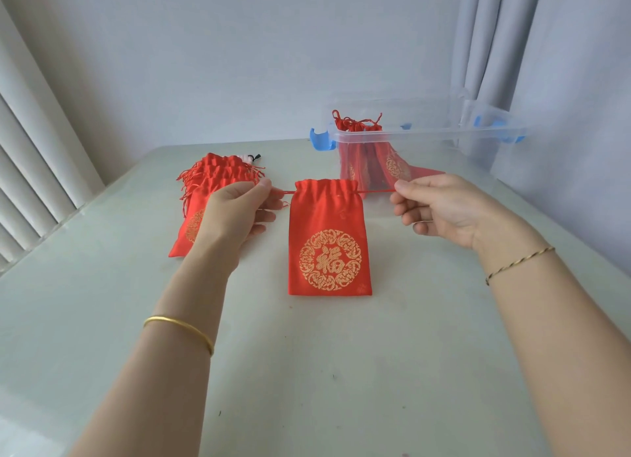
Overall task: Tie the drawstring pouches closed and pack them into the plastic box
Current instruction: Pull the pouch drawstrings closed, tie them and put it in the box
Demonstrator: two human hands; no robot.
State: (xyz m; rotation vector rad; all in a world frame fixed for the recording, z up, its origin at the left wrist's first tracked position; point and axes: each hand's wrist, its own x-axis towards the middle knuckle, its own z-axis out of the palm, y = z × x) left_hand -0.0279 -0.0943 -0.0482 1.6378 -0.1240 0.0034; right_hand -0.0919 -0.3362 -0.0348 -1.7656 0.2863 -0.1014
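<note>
A red satin pouch [327, 238] with a gold round emblem lies flat in the middle of the table, its mouth partly gathered. My left hand [235, 214] pinches the red drawstring at the pouch's left side. My right hand [440, 207] pinches the drawstring [375, 191] stretched out from the right side. A clear plastic box [426, 139] with blue latches stands at the back right, and several tied red pouches [362, 149] stand inside it. A pile of red pouches [211, 180] lies behind my left hand, partly hidden by it.
The pale table [307, 371] reaches to a white wall at the back. Vertical blinds hang at the left and a grey curtain [495, 47] at the right behind the box. A gold bangle is on my left wrist, a thin bracelet on my right.
</note>
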